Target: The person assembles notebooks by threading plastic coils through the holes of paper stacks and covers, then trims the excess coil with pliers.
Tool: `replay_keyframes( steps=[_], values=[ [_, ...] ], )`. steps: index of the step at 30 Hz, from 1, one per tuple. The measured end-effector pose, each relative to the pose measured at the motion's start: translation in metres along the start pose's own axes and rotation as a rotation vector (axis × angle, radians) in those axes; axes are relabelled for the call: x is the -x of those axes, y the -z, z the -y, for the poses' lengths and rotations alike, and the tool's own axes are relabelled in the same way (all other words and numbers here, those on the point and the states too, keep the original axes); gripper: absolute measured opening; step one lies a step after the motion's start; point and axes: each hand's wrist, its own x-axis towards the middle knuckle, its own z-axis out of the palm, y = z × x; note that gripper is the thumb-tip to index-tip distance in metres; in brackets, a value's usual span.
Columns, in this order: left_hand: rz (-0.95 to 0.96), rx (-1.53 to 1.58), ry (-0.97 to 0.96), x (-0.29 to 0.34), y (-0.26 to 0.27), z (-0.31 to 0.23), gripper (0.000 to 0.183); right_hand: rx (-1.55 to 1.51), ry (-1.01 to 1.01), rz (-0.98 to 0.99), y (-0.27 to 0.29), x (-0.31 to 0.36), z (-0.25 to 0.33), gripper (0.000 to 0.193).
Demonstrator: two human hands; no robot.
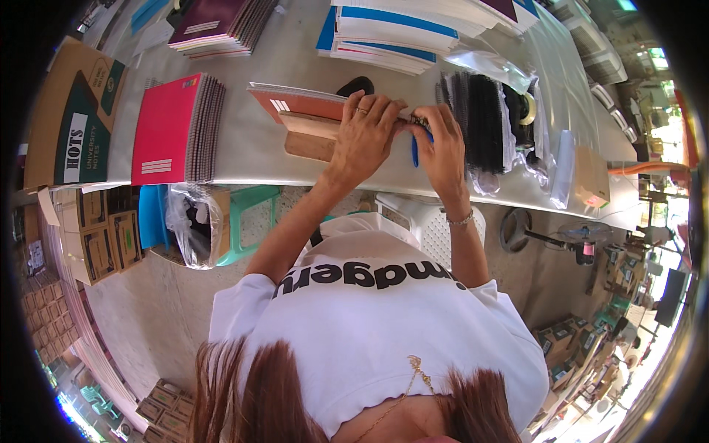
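Observation:
An orange-brown notebook (295, 98) stands on its edge, tilted, against a wooden stand (310, 146) on the table. My left hand (363, 131) is closed round the notebook's right part, fingers over its upper edge. At the notebook's right end my right hand (440, 144) is closed on a small blue-handled tool (415, 153), whose exact kind is mostly hidden by the fingers. The fingertips of both hands nearly meet there. Behind the left hand lies a black rounded object (357, 86). Just right of my right hand is a bundle of black binding coils (476, 122).
Left of the notebook sits a stack of red spiral notebooks (166, 125), beside a cardboard box (55, 118). Purple notebooks (214, 29) and blue-and-white ones (388, 37) are piled at the back. A tape roll (527, 109) lies by the coils. Stools (249, 221) stand below the table edge.

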Motion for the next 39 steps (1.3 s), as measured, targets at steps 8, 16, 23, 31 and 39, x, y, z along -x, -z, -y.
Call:
replay_keyframes(
  steps=[8,16,23,31,39],
  values=[
    [0.006,0.025,-0.036,0.003,-0.003,0.003,0.031,-0.004,0.017,0.168,0.011,-0.005,0.006,0.010],
    [0.125,0.235,-0.208,0.023,0.025,0.042,0.034,-0.704,-0.242,0.886,-0.006,-0.047,-0.055,0.041],
    [0.164,0.121,-0.260,0.033,0.034,0.044,0.029,-0.115,0.156,0.473,-0.153,-0.056,-0.093,0.061],
    [0.163,0.068,-0.226,0.032,0.043,0.032,0.029,-0.180,0.170,0.523,-0.165,-0.056,-0.112,0.059],
    [0.199,0.068,-0.192,0.028,0.045,0.029,0.029,-1.492,-0.627,0.721,-0.042,-0.025,-0.073,0.057]
  ],
)
